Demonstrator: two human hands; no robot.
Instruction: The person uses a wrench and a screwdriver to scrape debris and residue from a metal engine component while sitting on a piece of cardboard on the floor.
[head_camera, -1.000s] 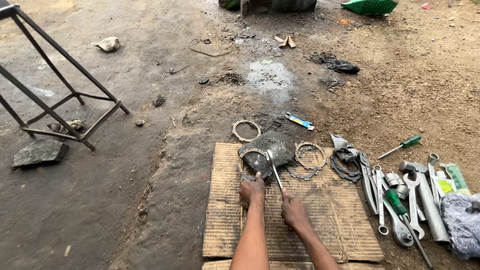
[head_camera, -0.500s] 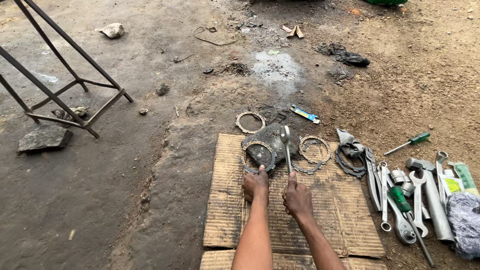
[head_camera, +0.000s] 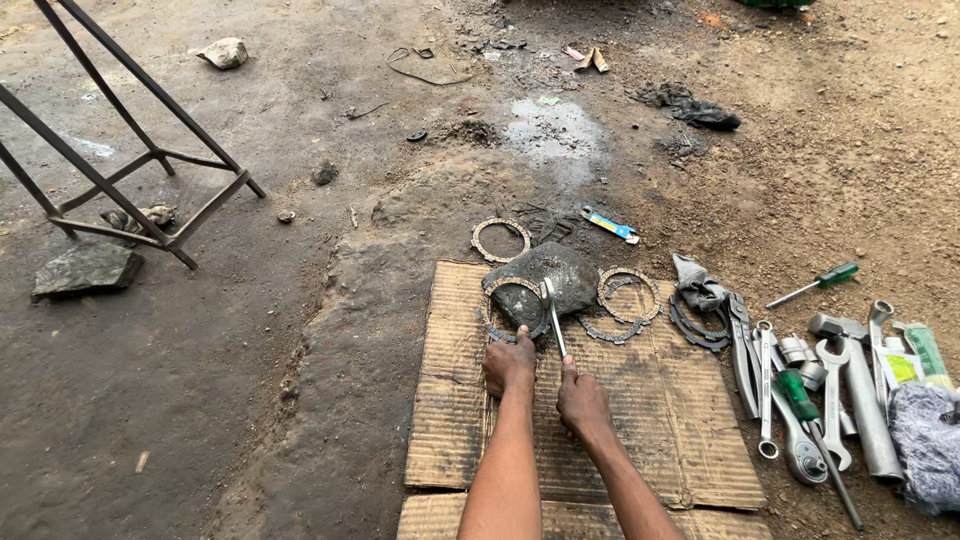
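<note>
While right hand (head_camera: 583, 400) grips spanner (head_camera: 552, 315), left hand (head_camera: 510, 362) steadies ring (head_camera: 514, 308).

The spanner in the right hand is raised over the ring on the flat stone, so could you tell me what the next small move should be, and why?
Probably a short downward tap. The right hand grips the spanner by its handle, head poised above the toothed ring, which lies on the flat stone. The left hand steadies the ring's near edge, so its fingers should stay clear of the strike.
</note>
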